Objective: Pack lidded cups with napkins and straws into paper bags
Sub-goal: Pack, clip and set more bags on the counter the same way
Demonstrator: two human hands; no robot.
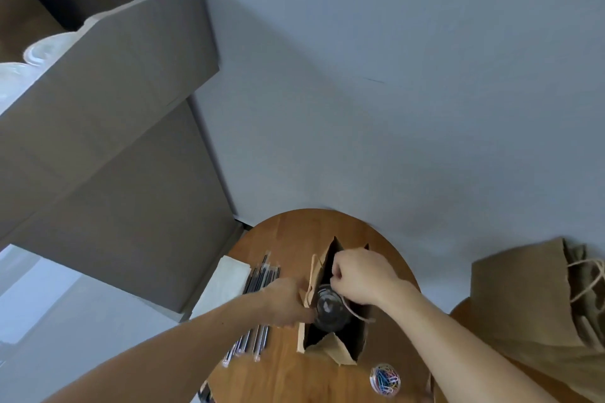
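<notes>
While the paper bag [342, 352] stands open in the lower middle of the frame, on the round wooden table [288, 239], you have one lidded cup [329, 306] sitting down inside it, its clear lid visible through the bag's mouth. Your left hand [284, 303] comes in from the lower left with its fingers curled at the bag's left rim. It appears to grip that paper edge right beside the cup, though the exact contact is hard to tell. Your right hand [360, 275] is closed into a loose fist over the bag's mouth and pinches the cord handle [357, 312], which trails down toward the bag's right side.

So the cup step looks done for this bag, judging by how things lie. No napkin or straw shows inside the bag. The wrapped straws [258, 275] lie in a row just left of it, partly under your left forearm, and the pale napkins [226, 285] sit beside them at the table's left edge. Both look like what is left to add.

More flat bags [523, 298] are stacked at the right edge of the frame, so further rounds probably remain. A tub of coloured paper clips [385, 379] sits near the bottom. A cardboard box [131, 75] at the upper left holds clear plastic ware [42, 49], too blurred to name.
</notes>
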